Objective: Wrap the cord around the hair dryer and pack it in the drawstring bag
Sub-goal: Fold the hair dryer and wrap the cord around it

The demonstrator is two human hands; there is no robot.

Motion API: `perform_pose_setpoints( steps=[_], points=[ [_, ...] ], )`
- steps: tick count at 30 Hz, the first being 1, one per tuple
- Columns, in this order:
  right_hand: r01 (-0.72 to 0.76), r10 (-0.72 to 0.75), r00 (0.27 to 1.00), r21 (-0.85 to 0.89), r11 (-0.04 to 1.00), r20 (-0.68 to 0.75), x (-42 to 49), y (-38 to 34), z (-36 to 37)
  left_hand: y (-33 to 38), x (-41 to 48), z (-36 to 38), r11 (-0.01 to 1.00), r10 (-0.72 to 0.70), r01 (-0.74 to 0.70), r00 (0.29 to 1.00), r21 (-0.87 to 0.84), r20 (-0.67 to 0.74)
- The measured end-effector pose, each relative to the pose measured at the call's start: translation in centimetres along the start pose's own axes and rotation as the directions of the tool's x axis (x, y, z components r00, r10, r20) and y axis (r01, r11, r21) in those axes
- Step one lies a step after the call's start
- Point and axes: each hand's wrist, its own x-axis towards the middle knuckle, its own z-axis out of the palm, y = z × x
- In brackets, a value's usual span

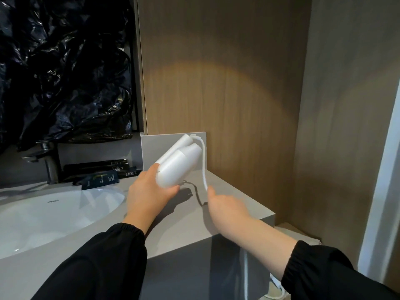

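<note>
Countertop (pixel 186 224) beside a sink (pixel 54 213): left hand (pixel 149 191) grips the hair dryer (pixel 177 167), right hand (pixel 225 204) seemingly pinches its cord (pixel 203 165)

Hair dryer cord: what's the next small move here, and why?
Probably swing the right hand over the hair dryer to lay a first loop. The left hand grips the folded body, the right hand pinches the cord beside it, no turns are on yet, and slack hangs past the counter edge.
</note>
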Motion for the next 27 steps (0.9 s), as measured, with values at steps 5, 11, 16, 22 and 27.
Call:
perform_pose_setpoints(
  steps=[5, 11, 16, 22, 27],
  points=[
    [0.194, -0.217, 0.959, 0.134, 0.972, 0.183, -1.4, -2.9, -2.1, -0.5, 0.1, -0.4, 0.999, -0.049, 0.049, 0.999, 0.008, -0.021],
    [0.318, -0.334, 0.937, 0.143, 0.937, 0.106, -1.2, -1.8, -5.9, -0.7, 0.0, -0.7, 0.989, 0.031, -0.033, 0.999, 0.141, 0.014],
    [0.315, -0.296, 0.932, 0.065, 0.947, -0.207, 1.2, -0.7, -8.6, -0.7, 0.1, -0.8, 0.962, 0.172, -0.178, 0.984, 0.207, 0.051],
    [0.200, -0.107, 0.933, 0.248, 0.948, -0.343, 3.9, 0.3, -9.1, -0.4, -0.3, -0.3, 0.826, 0.483, -0.497, 0.867, 0.267, 0.122],
    [0.074, -0.005, 0.963, 0.250, 0.965, -0.268, 5.2, 2.1, -8.2, 0.7, -0.6, -0.4, 0.718, 0.633, -0.641, 0.763, 0.272, 0.129]
  ],
)
